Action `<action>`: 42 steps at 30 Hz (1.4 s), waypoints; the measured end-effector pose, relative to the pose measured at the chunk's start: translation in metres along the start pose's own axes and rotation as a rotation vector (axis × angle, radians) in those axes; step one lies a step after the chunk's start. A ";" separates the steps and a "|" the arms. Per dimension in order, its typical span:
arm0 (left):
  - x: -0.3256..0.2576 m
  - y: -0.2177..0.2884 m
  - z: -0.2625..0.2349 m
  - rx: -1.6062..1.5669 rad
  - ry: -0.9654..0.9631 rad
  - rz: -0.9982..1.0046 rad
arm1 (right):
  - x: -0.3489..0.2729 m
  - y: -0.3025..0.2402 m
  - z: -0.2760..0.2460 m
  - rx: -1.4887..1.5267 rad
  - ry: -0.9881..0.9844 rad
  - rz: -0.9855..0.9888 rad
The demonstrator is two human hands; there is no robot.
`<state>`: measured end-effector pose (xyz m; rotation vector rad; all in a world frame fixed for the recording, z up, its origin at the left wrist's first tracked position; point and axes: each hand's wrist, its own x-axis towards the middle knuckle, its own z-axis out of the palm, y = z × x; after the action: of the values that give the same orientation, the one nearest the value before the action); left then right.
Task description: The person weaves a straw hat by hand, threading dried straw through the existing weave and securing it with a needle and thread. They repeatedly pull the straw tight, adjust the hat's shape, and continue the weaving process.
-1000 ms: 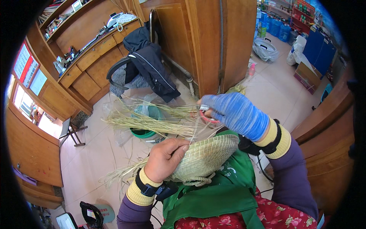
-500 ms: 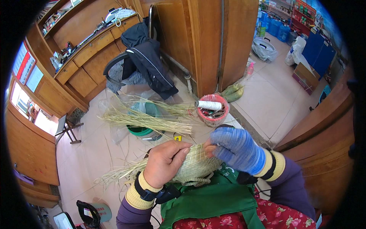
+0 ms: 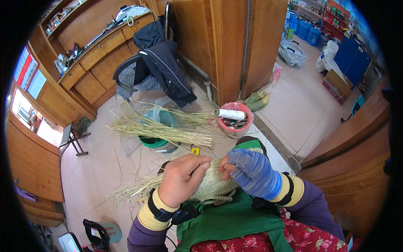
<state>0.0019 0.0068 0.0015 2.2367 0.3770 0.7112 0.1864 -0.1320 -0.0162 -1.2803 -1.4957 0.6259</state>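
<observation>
A pale green woven straw basket [image 3: 212, 187] lies in my lap, its rounded side up, with a braided straw cord [image 3: 218, 200] along its near edge. Loose straw ends [image 3: 134, 191] fan out from its left side. My bare left hand [image 3: 182, 176] pinches the far edge of the weave between thumb and forefinger. Close by on the right, my right hand [image 3: 254, 173], in a blue knitted glove with bare fingertips, is closed at the weave. What its fingers pinch is hidden. A green apron [image 3: 228, 222] lies under the basket.
Ahead, a bundle of straw [image 3: 168, 132] rests across a green bucket [image 3: 161, 143]. A pink bucket [image 3: 235, 126] holds tools and a white thread spool [image 3: 230, 114]. A yellow tape measure [image 3: 195, 149] sits on the floor. A jacket-draped chair [image 3: 161, 75] stands farther back.
My right hand has moved left and slightly down, closer to my left hand. My left hand has barely moved and keeps its pinch on the basket.
</observation>
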 end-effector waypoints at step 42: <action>-0.009 0.060 -0.022 -0.061 -0.284 0.175 | 0.055 0.047 -0.069 1.307 -0.115 0.250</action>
<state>-0.0155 -0.0256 0.0550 2.2896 0.0199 0.4752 0.2734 -0.0821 -0.0140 -0.3745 -0.6694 1.5125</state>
